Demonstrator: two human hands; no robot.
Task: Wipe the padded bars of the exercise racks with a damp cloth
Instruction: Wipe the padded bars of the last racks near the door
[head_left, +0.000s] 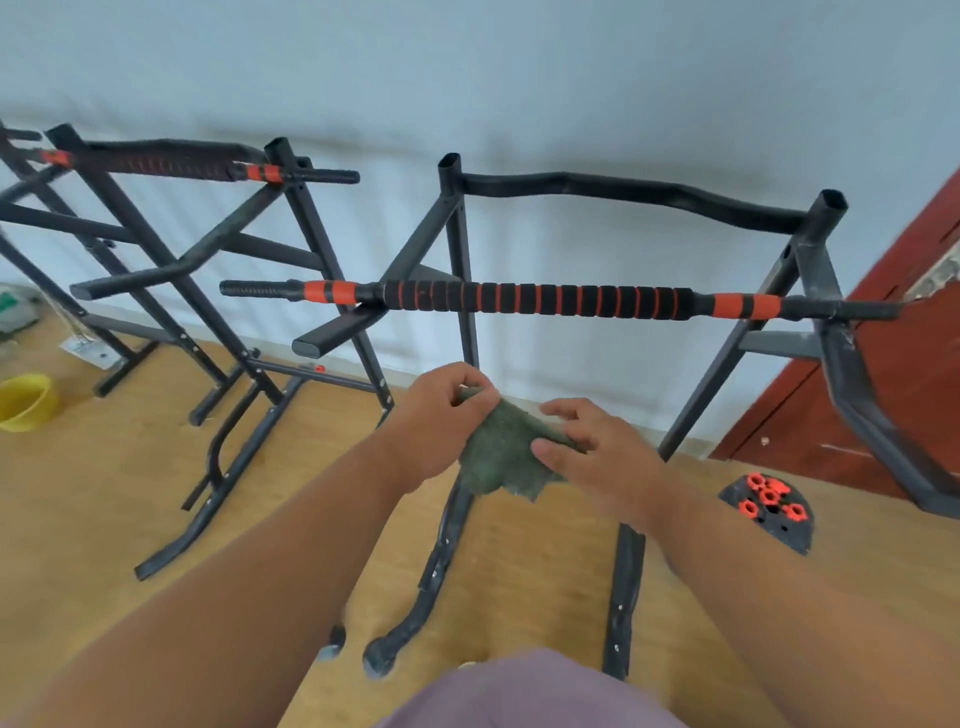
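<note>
A dark green cloth (501, 452) hangs between my two hands in the middle of the view. My left hand (441, 415) pinches its upper left corner. My right hand (592, 452) pinches its right edge between thumb and fingers. Both hands are below and in front of the padded bar (540, 299), black foam with orange rings, that runs across the near black rack (457, 234). A wavy black padded top bar (634, 195) sits behind it. A second rack (291, 208) at the left carries its own black and orange padded bar (156, 161).
A yellow bucket (23, 400) stands on the wooden floor at the far left. A black half-round plate with orange knobs (769, 509) lies on the floor at the right, near a dark red door (883, 364). Rack feet (431, 582) stretch across the floor towards me.
</note>
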